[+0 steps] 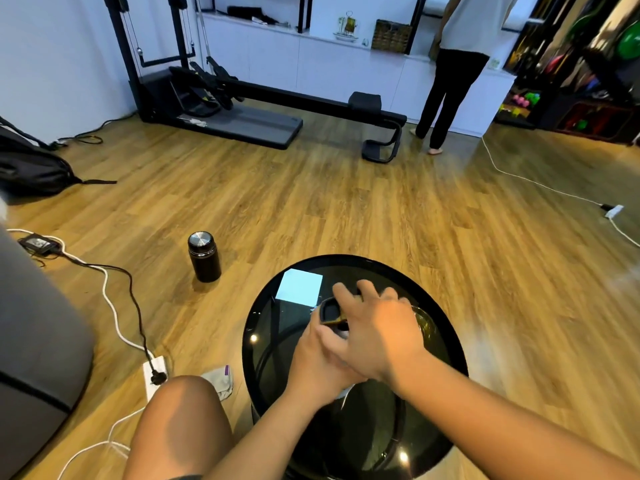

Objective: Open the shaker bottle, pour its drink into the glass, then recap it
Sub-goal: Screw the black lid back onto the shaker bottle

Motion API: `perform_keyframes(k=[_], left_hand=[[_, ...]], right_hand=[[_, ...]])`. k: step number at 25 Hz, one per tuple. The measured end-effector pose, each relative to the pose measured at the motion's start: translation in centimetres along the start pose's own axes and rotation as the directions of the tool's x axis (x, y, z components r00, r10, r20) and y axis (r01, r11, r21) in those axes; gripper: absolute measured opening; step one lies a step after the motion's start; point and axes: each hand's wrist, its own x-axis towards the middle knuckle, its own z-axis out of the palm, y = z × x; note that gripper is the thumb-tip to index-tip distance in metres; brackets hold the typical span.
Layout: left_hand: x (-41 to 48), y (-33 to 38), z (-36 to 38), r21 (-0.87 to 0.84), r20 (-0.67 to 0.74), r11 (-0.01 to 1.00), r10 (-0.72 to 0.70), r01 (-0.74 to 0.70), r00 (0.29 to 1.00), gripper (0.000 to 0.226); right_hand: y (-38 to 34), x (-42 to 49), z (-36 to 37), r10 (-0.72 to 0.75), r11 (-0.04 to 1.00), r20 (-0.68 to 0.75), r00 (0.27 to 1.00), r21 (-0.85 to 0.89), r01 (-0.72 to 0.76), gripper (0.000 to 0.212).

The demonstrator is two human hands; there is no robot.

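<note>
On the round black table point(446, 327), just nearer the person than the pale blue square point(300, 286), both hands meet over the shaker bottle point(330, 311). Only its dark cap area shows between the fingers; the body is hidden beneath the hands, so I cannot tell how full it is. The glass point(427, 327) stands on the far right side of the table from that blue square, its rim peeking out behind the right hand, with what may be a yellowish tint inside, though blur makes that uncertain.

Whether this is the opening twist or the recapping cannot be judged firmly; the hands on the cap suit either step.

The left hand point(317, 362) comes up from below and is wrapped around the bottle's body, steadying it upright. The right hand point(374, 327) reaches across from the right, palm down, fingers curled over the cap in a grasp. Both forearms angle inward toward the table's centre.
</note>
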Motion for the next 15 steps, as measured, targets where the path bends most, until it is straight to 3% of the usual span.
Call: perform_keyframes(k=[2, 4, 5, 7, 9, 10, 12, 15], left_hand=[[0.2, 0.1, 0.0, 0.046, 0.037, 0.998, 0.034, -0.036, 0.999, 0.1], [0.4, 0.0, -0.2, 0.067, 0.038, 0.996, 0.054, -0.057, 0.998, 0.09], [0.5, -0.3, -0.3, 0.059, 0.024, 0.997, 0.057, -0.058, 0.998, 0.09], [0.6, -0.9, -0.6, 0.004, 0.026, 0.998, 0.055, -0.055, 0.998, 0.104], [0.7, -1.3, -1.0, -0.039, 0.041, 0.996, 0.079, -0.077, 0.996, 0.119], [0.6, -1.3, -1.2, -0.048, 0.051, 0.995, 0.09, -0.087, 0.995, 0.119], [0.7, -1.3, -1.1, -0.045, 0.047, 0.995, 0.09, -0.088, 0.995, 0.107], [0.5, -1.3, -0.8, -0.045, 0.008, 0.996, 0.083, -0.083, 0.997, 0.098]], right_hand=[[-1.1, -0.1, 0.1, 0.158, 0.987, 0.039, 0.987, -0.005, -0.158, 0.078], [-1.2, 0.7, -0.2, 0.186, 0.982, 0.059, 0.981, -0.037, -0.184, 0.082], [-0.9, 1.2, -0.5, 0.139, 0.99, 0.087, 0.986, -0.05, -0.135, 0.082], [0.7, 2.2, -1.6, -0.093, 0.994, 0.203, 0.975, -0.042, 0.104, 0.076], [2.7, 2.8, -2.3, -0.353, 0.935, 0.225, 0.908, 0.049, 0.351, 0.07], [3.2, 2.8, -2.2, -0.393, 0.919, 0.214, 0.894, 0.116, 0.376, 0.068], [2.9, 2.4, -1.2, -0.283, 0.94, 0.18, 0.942, 0.248, 0.235, 0.061], [0.3, 1.8, 0.2, 0.083, 0.948, 0.117, 0.99, 0.296, -0.114, 0.056]])
